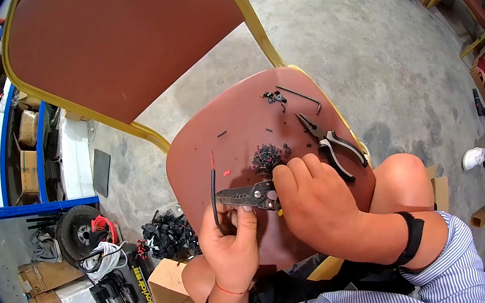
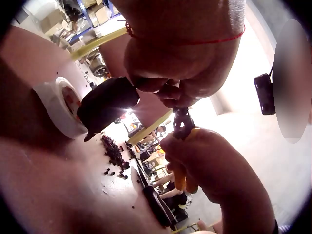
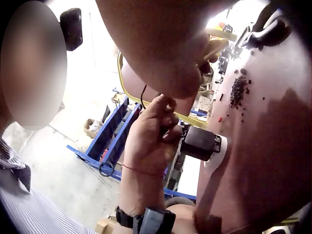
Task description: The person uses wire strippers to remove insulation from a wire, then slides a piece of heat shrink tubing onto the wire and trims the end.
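Over the red chair seat [image 1: 234,134], my left hand [image 1: 230,240] pinches a thin black wire [image 1: 214,196] with a red tip that stands upward. My right hand [image 1: 311,200] grips the yellow handles of a wire stripper [image 1: 245,195], whose grey jaws point left at the wire. In the left wrist view the stripper [image 2: 181,124] sits between the left hand [image 2: 180,53] and the right hand [image 2: 214,170]. The right wrist view shows the left hand [image 3: 148,139] holding the wire [image 3: 142,95].
A pile of small black bits [image 1: 268,157] lies on the seat, with black-handled pliers [image 1: 331,142], a bent hex key [image 1: 300,97] and red scraps [image 1: 226,172] nearby. A tape roll [image 2: 61,107] lies on the seat. Boxes, a tyre [image 1: 77,230] and cables crowd the floor at left.
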Motion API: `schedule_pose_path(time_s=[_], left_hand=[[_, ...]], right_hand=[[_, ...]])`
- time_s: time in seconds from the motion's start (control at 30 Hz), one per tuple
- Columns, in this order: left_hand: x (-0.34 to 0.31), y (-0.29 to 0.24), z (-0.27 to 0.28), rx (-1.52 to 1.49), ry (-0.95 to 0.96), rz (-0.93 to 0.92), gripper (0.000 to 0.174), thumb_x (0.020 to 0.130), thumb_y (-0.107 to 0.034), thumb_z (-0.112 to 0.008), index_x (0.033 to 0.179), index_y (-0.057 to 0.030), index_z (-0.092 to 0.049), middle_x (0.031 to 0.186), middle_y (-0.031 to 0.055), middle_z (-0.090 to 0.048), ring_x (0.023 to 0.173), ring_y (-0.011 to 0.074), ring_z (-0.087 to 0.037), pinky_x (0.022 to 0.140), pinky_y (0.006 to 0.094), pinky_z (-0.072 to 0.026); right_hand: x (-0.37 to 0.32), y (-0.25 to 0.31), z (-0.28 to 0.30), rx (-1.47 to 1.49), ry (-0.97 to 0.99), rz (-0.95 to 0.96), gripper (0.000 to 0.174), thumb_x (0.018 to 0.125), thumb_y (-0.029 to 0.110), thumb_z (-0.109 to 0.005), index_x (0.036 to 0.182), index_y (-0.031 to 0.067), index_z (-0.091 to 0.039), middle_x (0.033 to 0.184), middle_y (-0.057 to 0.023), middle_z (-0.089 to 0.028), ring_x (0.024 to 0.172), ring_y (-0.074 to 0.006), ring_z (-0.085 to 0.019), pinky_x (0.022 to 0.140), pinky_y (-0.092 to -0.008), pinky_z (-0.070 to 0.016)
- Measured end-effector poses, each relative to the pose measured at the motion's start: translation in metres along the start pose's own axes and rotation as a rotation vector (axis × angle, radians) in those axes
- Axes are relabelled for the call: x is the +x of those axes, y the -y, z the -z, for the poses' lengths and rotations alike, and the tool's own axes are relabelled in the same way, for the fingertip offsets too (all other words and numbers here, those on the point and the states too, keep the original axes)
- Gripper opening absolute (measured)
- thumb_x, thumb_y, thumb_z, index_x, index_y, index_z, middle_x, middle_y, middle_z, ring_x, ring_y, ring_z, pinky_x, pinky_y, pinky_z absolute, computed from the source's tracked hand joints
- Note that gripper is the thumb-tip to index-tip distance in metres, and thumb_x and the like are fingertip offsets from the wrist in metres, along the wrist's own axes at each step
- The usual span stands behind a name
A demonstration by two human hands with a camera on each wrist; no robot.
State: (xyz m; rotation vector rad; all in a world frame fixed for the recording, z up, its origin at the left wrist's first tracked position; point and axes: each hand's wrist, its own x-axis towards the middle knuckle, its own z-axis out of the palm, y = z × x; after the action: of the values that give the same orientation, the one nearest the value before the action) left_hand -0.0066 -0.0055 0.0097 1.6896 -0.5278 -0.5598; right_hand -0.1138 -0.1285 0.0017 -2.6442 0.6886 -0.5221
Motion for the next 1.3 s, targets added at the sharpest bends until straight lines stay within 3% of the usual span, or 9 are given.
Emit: schedule_pose_path(time_s=[0.17,0.57,0.77,0.87,0.97,1.07,1.17,1.27,1.3], left_hand=[[0.002,-0.003,-0.001,-0.024,0.022,0.018,0.008,0.101,-0.005,-0.069,0.107,-0.0004,-0.066,0.088,-0.0044,-0.062,0.072,0.001,-0.047,0.063,0.0184,-0.0387],[0.001,-0.001,0.0,-0.098,0.034,0.046,0.011,0.104,-0.007,-0.066,0.112,0.0003,-0.066,0.097,-0.0004,-0.069,0.083,0.0035,-0.058,0.073,0.0194,-0.0466],[0.0,-0.004,0.003,-0.091,0.058,0.037,0.012,0.104,-0.008,-0.066,0.112,0.0019,-0.064,0.102,0.003,-0.069,0.089,0.0067,-0.061,0.077,0.0214,-0.0492],[0.0,-0.002,0.004,-0.114,0.074,0.033,0.012,0.105,-0.008,-0.065,0.111,0.0021,-0.064,0.103,0.0038,-0.069,0.09,0.0071,-0.062,0.078,0.0218,-0.0494],[0.001,0.0,0.0,-0.069,0.024,-0.003,0.014,0.104,-0.014,-0.068,0.111,-0.0028,-0.065,0.096,-0.0017,-0.066,0.08,0.0037,-0.054,0.069,0.0183,-0.0411],[0.002,0.0,0.0,-0.081,0.022,0.003,0.014,0.103,-0.016,-0.069,0.109,-0.0032,-0.065,0.092,-0.003,-0.065,0.076,0.0029,-0.051,0.065,0.0179,-0.0392],[0.001,-0.001,0.002,-0.065,0.032,0.033,0.016,0.103,-0.018,-0.07,0.107,-0.0037,-0.065,0.088,-0.0044,-0.062,0.071,0.0019,-0.048,0.061,0.018,-0.0364],[0.002,-0.002,0.002,-0.04,0.029,0.034,0.017,0.102,-0.02,-0.071,0.106,-0.0043,-0.065,0.084,-0.0055,-0.06,0.067,0.0014,-0.044,0.058,0.0184,-0.0341],[0.002,-0.002,0.002,-0.045,0.028,0.042,0.016,0.102,-0.02,-0.071,0.105,-0.0046,-0.065,0.084,-0.0053,-0.06,0.066,0.0016,-0.044,0.058,0.0184,-0.0342]], right_hand=[[-0.002,-0.002,-0.005,0.021,0.018,-0.008,0.015,0.083,0.014,-0.063,0.093,0.007,-0.054,0.085,-0.0091,-0.057,0.081,-0.0253,-0.058,0.068,-0.0352,-0.049],[-0.003,-0.004,-0.011,0.177,0.011,-0.024,0.037,0.087,0.01,-0.06,0.12,-0.0054,-0.057,0.103,-0.0173,-0.064,0.098,-0.0318,-0.063,0.084,-0.0389,-0.0529],[-0.002,-0.002,-0.009,0.184,-0.027,-0.011,0.038,0.087,0.011,-0.062,0.121,-0.0053,-0.058,0.107,-0.0186,-0.063,0.103,-0.0334,-0.061,0.088,-0.0411,-0.0519],[-0.001,-0.001,-0.001,0.269,0.101,-0.053,0.052,0.083,0.001,-0.066,0.132,-0.0105,-0.052,0.124,-0.0271,-0.06,0.116,-0.0432,-0.058,0.099,-0.048,-0.0496],[0.0,-0.002,-0.005,0.165,-0.022,0.012,0.037,0.087,0.013,-0.064,0.119,-0.0048,-0.058,0.106,-0.0173,-0.062,0.103,-0.0321,-0.061,0.085,-0.0394,-0.0512],[0.0,-0.001,-0.006,0.139,-0.043,0.022,0.037,0.086,0.013,-0.064,0.119,-0.0044,-0.058,0.105,-0.0168,-0.062,0.102,-0.0315,-0.061,0.085,-0.0389,-0.0509],[-0.001,0.0,0.0,0.23,0.11,-0.034,0.051,0.085,0.003,-0.063,0.133,-0.0089,-0.052,0.125,-0.0259,-0.06,0.118,-0.0431,-0.057,0.099,-0.0473,-0.0496],[-0.001,0.001,0.001,0.207,0.097,-0.023,0.053,0.083,0.004,-0.064,0.133,-0.0091,-0.053,0.124,-0.0252,-0.06,0.117,-0.0425,-0.058,0.098,-0.0471,-0.05],[-0.001,0.0,-0.001,0.18,0.053,0.004,0.046,0.084,0.007,-0.063,0.127,-0.0073,-0.055,0.116,-0.0217,-0.061,0.11,-0.0381,-0.058,0.092,-0.0439,-0.05]])
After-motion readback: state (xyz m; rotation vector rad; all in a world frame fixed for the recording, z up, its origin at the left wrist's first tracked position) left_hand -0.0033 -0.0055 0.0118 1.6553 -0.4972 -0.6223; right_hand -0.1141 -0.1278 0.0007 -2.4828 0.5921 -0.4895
